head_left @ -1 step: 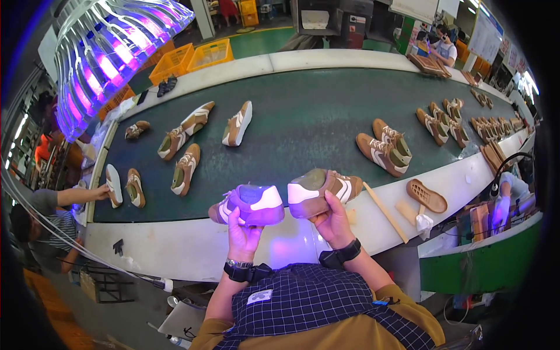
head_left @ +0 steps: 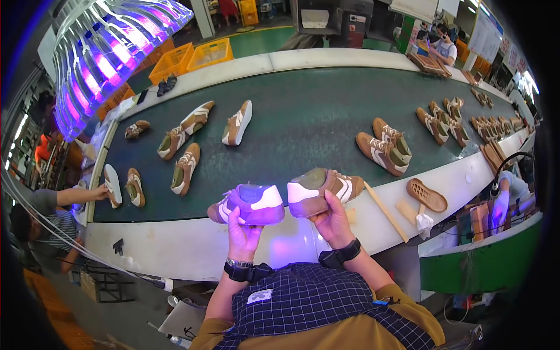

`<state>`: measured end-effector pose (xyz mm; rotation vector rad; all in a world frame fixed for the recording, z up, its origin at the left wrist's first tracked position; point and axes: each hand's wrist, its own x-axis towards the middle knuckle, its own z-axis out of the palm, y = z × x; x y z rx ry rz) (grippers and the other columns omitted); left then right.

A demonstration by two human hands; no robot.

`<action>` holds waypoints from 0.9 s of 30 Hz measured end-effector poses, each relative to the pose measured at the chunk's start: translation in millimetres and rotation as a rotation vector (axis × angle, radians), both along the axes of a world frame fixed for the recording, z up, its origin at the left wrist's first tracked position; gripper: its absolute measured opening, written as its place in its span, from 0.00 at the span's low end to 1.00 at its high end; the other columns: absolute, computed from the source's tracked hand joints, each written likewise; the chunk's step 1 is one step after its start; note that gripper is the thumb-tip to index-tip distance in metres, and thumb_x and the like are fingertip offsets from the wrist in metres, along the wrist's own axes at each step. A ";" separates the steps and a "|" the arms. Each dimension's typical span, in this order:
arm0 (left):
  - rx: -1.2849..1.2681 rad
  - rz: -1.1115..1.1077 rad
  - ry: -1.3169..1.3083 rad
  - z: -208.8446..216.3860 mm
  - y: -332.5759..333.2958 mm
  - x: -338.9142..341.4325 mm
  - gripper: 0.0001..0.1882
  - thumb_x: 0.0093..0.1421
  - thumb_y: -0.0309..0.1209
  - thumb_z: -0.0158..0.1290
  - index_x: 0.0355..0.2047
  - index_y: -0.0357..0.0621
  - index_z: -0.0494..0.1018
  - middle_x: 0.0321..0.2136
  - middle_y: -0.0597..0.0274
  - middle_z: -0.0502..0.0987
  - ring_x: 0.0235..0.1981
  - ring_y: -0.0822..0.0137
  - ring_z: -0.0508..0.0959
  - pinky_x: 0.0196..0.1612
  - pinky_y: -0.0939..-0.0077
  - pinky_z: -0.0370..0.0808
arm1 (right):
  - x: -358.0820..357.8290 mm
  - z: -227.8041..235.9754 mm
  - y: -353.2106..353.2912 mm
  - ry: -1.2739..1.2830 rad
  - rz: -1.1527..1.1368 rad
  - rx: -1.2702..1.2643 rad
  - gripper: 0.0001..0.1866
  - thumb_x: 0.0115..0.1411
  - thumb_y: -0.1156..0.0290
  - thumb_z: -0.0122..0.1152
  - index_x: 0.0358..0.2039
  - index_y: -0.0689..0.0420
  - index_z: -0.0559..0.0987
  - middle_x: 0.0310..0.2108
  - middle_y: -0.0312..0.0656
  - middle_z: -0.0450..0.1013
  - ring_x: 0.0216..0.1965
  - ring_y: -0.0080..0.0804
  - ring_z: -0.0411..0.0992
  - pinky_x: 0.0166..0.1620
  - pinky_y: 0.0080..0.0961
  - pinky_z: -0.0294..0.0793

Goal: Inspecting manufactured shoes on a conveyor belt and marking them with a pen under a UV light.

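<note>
My left hand (head_left: 245,233) is closed round a sneaker (head_left: 251,205), its heel toward the middle and its toe pointing left; purple light tints it. In my right hand (head_left: 333,224) is a second sneaker (head_left: 308,195), brown with white stripes and a white heel patch, toe to the right. Both are held up side by side over the near edge of the green conveyor belt (head_left: 291,122), heels close together but apart. My thumbs lie along the shoes' sides, and the fingers underneath are partly hidden.
A lamp with purple light (head_left: 116,58) hangs upper left. More sneakers (head_left: 382,149) stand on the belt. A loose brown sole (head_left: 427,195) and a wooden stick (head_left: 386,213) lie on the white ledge (head_left: 186,251). At left, a co-worker's hand (head_left: 102,191) touches a shoe.
</note>
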<state>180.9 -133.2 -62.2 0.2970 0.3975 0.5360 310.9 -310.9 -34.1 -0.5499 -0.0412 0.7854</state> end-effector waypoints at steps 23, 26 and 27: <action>-0.004 0.027 0.024 -3.1 -12.9 8.7 0.25 0.58 0.38 0.50 0.55 0.48 0.60 0.51 0.60 0.68 0.52 0.60 0.69 0.54 0.58 0.68 | -6.5 -7.4 0.9 -0.019 -0.085 -0.043 0.25 0.61 0.61 0.53 0.54 0.60 0.62 0.50 0.45 0.67 0.51 0.35 0.68 0.54 0.35 0.69; -0.007 0.027 0.030 -4.5 -13.0 8.6 0.25 0.58 0.38 0.50 0.55 0.47 0.60 0.51 0.60 0.68 0.52 0.60 0.69 0.54 0.57 0.68 | -6.6 -7.9 1.4 -0.015 -0.091 -0.048 0.25 0.61 0.61 0.53 0.54 0.59 0.63 0.50 0.45 0.67 0.51 0.35 0.68 0.53 0.35 0.69; 0.003 0.027 0.023 -5.3 -12.9 8.8 0.25 0.58 0.39 0.50 0.55 0.47 0.60 0.51 0.60 0.68 0.52 0.60 0.69 0.54 0.56 0.68 | -6.4 -8.4 1.6 -0.019 -0.095 -0.045 0.25 0.60 0.60 0.53 0.54 0.58 0.62 0.50 0.44 0.67 0.50 0.35 0.68 0.53 0.36 0.70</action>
